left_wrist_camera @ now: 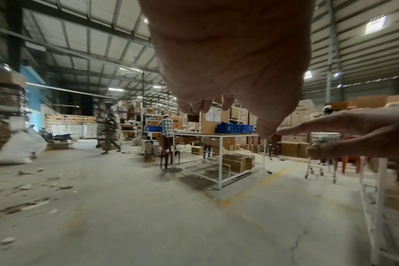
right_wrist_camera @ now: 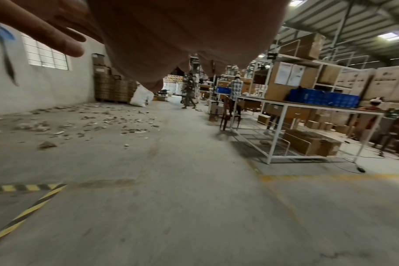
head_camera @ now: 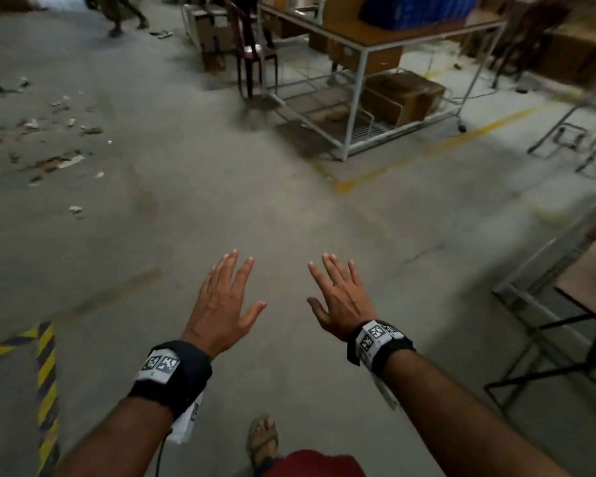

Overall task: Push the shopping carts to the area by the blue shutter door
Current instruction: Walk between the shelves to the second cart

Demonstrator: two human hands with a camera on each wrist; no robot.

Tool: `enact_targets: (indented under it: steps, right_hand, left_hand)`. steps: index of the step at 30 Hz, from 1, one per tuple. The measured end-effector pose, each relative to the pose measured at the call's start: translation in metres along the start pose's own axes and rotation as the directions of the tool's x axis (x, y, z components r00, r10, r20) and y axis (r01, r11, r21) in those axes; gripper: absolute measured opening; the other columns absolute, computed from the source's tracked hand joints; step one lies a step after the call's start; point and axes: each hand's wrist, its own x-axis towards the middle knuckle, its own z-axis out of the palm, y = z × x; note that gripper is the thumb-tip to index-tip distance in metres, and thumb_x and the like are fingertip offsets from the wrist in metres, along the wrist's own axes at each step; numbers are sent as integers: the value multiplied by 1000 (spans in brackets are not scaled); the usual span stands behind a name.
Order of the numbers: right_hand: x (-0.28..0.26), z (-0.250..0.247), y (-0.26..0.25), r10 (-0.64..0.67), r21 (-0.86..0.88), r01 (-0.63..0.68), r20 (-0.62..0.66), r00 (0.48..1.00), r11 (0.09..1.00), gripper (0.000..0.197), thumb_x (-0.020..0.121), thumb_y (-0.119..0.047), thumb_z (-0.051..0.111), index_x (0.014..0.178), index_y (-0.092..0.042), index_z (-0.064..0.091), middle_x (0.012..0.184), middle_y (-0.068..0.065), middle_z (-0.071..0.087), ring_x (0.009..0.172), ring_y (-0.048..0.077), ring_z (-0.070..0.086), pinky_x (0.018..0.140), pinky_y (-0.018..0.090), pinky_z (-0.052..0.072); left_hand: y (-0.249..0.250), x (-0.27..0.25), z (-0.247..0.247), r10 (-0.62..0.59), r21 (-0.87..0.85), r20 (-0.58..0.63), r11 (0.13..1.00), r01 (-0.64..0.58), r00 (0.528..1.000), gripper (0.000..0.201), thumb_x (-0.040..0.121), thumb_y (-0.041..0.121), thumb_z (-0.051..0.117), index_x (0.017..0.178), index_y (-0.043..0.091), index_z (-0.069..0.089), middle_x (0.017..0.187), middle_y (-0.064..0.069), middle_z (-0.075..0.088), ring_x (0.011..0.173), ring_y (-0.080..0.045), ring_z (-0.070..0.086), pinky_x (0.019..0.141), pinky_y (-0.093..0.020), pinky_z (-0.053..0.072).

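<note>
My left hand (head_camera: 226, 299) and right hand (head_camera: 339, 299) are stretched out side by side above the bare concrete floor, fingers straight and spread, holding nothing. The left wrist view shows my left palm (left_wrist_camera: 228, 63) from below, with my right hand (left_wrist_camera: 353, 133) at the right edge. In the right wrist view my right palm (right_wrist_camera: 182, 36) fills the top. A wheeled wire cart (left_wrist_camera: 322, 156) stands far off to the right, beyond a work table; its metal base (head_camera: 570, 139) shows in the head view. No blue shutter door is plainly in view.
A white-framed work table (head_camera: 365, 49) with cardboard boxes on its lower shelf stands ahead right, a brown chair (head_camera: 252, 53) beside it. Another metal table (head_camera: 547, 287) is close on my right. Debris (head_camera: 49, 132) litters the left floor. Hazard tape (head_camera: 45, 373) marks the near left. People (left_wrist_camera: 111, 133) move far ahead.
</note>
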Motion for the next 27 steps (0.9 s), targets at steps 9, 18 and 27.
enact_targets:
  steps: [9,18,27]
  right_hand:
    - [110,6,77,197,-23,-200,-82,977,980,72,93,-45,50,155,-17,29,159,20,30,149,35,23,121,57,12]
    - [191,31,205,411,-18,-415,-111,905,910,73,93,-46,48,156,-18,28,159,20,30,149,35,23,122,54,7]
    - [287,30,376,560,-18,-566,-127,819,824,73,90,-48,47,155,-17,32,157,19,35,147,35,28,121,56,13]
  left_hand:
    - [-14,187,34,249,-22,72,969,-248,966,87,89,55,61,157,19,21,164,-16,17,150,-33,18,120,-47,25]
    - [6,379,90,409,-43,164,912,-408,898,88,86,52,67,156,17,25,162,-18,22,146,-37,27,115,-50,33]
    - [76,590,145,508,-55,215,859,-509,834,88,85,51,69,155,16,27,161,-18,24,141,-40,36,109,-52,39]
